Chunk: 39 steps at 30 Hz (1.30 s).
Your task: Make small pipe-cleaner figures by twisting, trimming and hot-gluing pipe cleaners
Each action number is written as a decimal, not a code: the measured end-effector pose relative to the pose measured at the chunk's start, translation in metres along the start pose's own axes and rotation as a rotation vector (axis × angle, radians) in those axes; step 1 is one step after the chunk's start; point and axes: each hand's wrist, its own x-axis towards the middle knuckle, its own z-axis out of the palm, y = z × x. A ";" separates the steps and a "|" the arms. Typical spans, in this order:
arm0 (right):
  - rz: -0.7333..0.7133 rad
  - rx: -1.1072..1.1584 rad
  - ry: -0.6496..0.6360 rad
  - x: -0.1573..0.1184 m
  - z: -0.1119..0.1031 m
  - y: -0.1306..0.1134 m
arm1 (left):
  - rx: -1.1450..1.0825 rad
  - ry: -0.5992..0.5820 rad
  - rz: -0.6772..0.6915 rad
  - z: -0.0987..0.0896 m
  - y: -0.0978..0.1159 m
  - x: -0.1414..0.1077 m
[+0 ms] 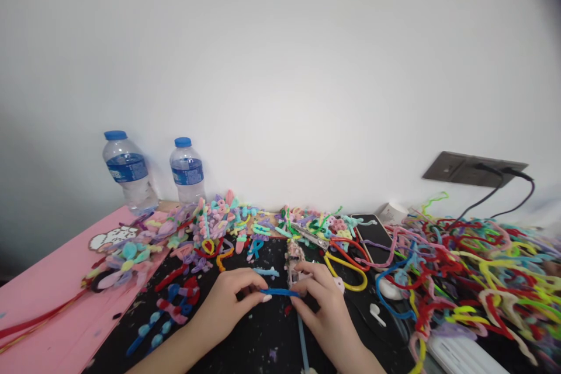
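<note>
Between my two hands stretches a short blue pipe cleaner (279, 291), roughly level above the black mat (245, 339). My left hand (239, 298) pinches its left end with thumb and fingers. At the other end, my right hand (319, 295) grips it the same way. A light blue pipe cleaner piece (266, 272) lies just beyond. Behind my right hand stands a glue gun (294, 254), partly hidden, and a pale blue glue stick or rod (303, 342) shows below the hand. Scissors (346, 263) with red and yellow handles rest to the right.
Two water bottles (187, 169) lean near the wall. Pink paper (56, 280) covers the left side, with fuzzy flowers (129, 266) on it. A large tangle of pipe cleaners (477, 274) fills the right. A phone (374, 239), an earbud (377, 314) and a wall socket (473, 168) are there too.
</note>
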 end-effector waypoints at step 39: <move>0.147 0.124 0.073 -0.002 0.000 0.002 | -0.076 -0.011 -0.018 0.001 0.001 0.000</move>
